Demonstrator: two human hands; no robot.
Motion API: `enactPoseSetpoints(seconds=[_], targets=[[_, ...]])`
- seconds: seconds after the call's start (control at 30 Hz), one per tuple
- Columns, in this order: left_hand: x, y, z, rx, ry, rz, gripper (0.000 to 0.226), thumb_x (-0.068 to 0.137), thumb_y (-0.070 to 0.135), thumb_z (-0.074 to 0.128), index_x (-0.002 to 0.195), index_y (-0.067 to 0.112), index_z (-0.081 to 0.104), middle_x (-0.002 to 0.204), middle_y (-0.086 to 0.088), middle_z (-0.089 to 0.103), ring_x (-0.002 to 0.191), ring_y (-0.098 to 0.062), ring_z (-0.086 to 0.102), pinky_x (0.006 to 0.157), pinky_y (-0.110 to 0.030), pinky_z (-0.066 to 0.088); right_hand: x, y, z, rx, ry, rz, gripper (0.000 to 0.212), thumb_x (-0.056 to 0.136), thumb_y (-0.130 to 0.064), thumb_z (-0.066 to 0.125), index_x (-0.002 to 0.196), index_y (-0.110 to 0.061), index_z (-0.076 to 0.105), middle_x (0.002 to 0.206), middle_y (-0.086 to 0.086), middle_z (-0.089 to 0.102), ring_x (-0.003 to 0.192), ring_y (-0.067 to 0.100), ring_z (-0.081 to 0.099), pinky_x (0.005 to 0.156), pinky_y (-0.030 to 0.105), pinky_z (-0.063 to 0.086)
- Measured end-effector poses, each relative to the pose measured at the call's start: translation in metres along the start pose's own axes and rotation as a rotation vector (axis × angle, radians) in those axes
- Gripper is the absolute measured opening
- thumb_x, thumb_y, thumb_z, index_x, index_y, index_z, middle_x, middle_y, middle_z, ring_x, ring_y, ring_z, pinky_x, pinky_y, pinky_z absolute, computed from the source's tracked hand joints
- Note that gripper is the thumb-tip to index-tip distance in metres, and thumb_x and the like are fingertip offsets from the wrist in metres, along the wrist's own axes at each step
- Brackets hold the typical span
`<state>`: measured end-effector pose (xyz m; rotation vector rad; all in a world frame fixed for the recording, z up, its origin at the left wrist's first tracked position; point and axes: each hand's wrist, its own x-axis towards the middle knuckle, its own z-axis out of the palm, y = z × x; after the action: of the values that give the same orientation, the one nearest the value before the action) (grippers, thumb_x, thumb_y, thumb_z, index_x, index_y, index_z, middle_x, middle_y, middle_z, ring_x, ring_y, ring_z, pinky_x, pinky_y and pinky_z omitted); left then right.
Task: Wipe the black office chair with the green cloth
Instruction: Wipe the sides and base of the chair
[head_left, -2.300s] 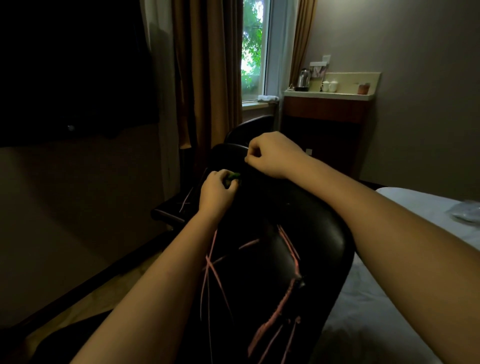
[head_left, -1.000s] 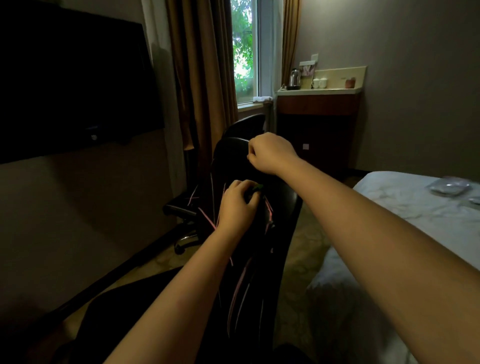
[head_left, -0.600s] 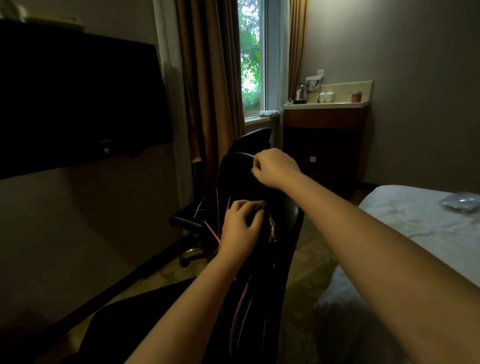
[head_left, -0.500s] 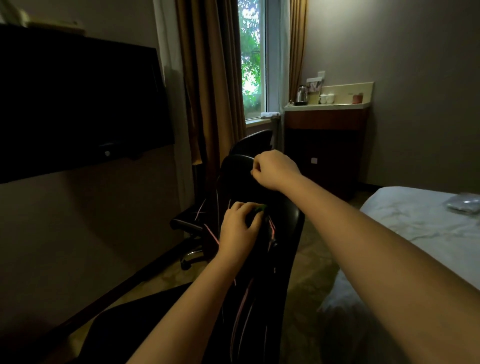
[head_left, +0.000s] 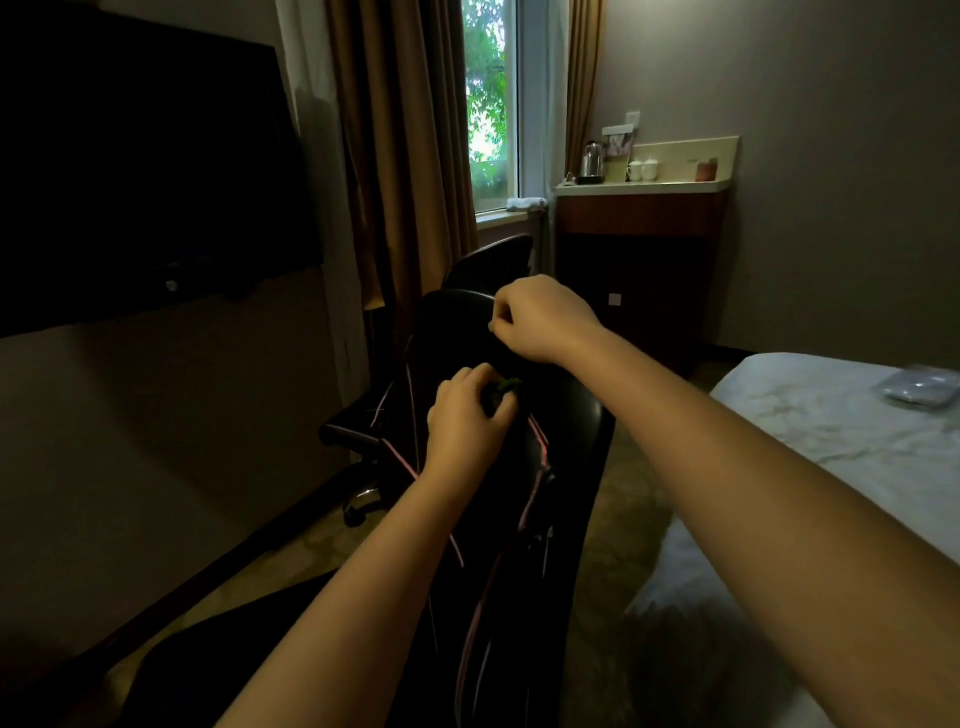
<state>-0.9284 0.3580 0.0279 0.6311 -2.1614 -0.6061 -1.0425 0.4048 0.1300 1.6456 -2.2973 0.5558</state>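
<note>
Dim bedroom, curtained window (head_left: 488, 104), left hand (head_left: 465, 418) fingers pinching green cloth (head_left: 508, 385) against black office chair (head_left: 569, 415) backrest, right hand (head_left: 540, 319) fingers curled over its top edge.

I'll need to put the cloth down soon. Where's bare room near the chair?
The bed is bare between the right forearm and the plastic packet. The floor strip between office chair and bed is open. The counter is crowded with kettle and cups.

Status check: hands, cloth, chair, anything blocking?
Left hand grips green cloth against black office chair backrest. Right hand holds the chair's top edge. Nothing seen in the way.
</note>
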Motion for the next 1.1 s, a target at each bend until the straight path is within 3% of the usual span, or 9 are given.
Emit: enactPoseSetpoints(seconds=[0.33, 0.53, 0.73, 0.93, 1.1], targets=[[0.045, -0.028, 0.009, -0.025, 0.018, -0.069, 0.005, 0.094, 0.024, 0.058, 0.093, 0.019, 0.056, 0.095, 0.002, 0.053, 0.095, -0.022, 0.054, 0.088, -0.051, 0.047, 0.032, 0.015, 0.015, 0.074, 0.001, -0.046, 0.015, 0.093, -0.031, 0.059, 0.092, -0.019, 0.069, 0.085, -0.006, 0.062, 0.083, 0.015, 0.060, 0.074, 0.036, 0.054], [0.081, -0.055, 0.009, 0.026, 0.039, -0.122, 0.011, 0.094, 0.026, 0.058, 0.098, 0.016, 0.059, 0.099, -0.001, 0.056, 0.095, -0.024, 0.055, 0.088, -0.051, 0.047, 0.049, 0.025, 0.025, 0.131, 0.027, -0.084, 0.010, 0.092, -0.032, 0.061, 0.086, -0.026, 0.067, 0.075, -0.017, 0.054, 0.079, 0.009, 0.058, 0.065, 0.026, 0.045], [0.117, -0.087, 0.007, 0.052, 0.053, -0.222, 0.013, 0.095, 0.029, 0.056, 0.098, 0.016, 0.058, 0.100, -0.005, 0.060, 0.096, -0.027, 0.059, 0.087, -0.052, 0.049, 0.055, 0.030, 0.028, 0.156, 0.021, -0.133, 0.010, 0.092, -0.031, 0.062, 0.088, -0.026, 0.068, 0.077, -0.018, 0.054, 0.083, 0.007, 0.058, 0.073, 0.026, 0.047], [0.136, -0.105, 0.007, 0.053, 0.086, -0.304, 0.016, 0.095, 0.026, 0.055, 0.105, 0.014, 0.059, 0.107, -0.010, 0.061, 0.102, -0.030, 0.059, 0.091, -0.052, 0.048, 0.057, 0.030, 0.028, 0.148, 0.025, -0.149, 0.013, 0.093, -0.031, 0.061, 0.094, -0.022, 0.070, 0.077, -0.017, 0.052, 0.077, 0.003, 0.053, 0.063, 0.018, 0.041], [0.128, -0.103, 0.006, 0.079, 0.060, -0.256, 0.026, 0.100, 0.032, 0.050, 0.113, 0.011, 0.058, 0.111, -0.012, 0.056, 0.097, -0.030, 0.059, 0.086, -0.051, 0.051, 0.057, 0.029, 0.029, 0.111, 0.046, -0.161, 0.013, 0.093, -0.032, 0.061, 0.093, -0.023, 0.069, 0.075, -0.018, 0.050, 0.075, 0.003, 0.052, 0.057, 0.015, 0.035]])
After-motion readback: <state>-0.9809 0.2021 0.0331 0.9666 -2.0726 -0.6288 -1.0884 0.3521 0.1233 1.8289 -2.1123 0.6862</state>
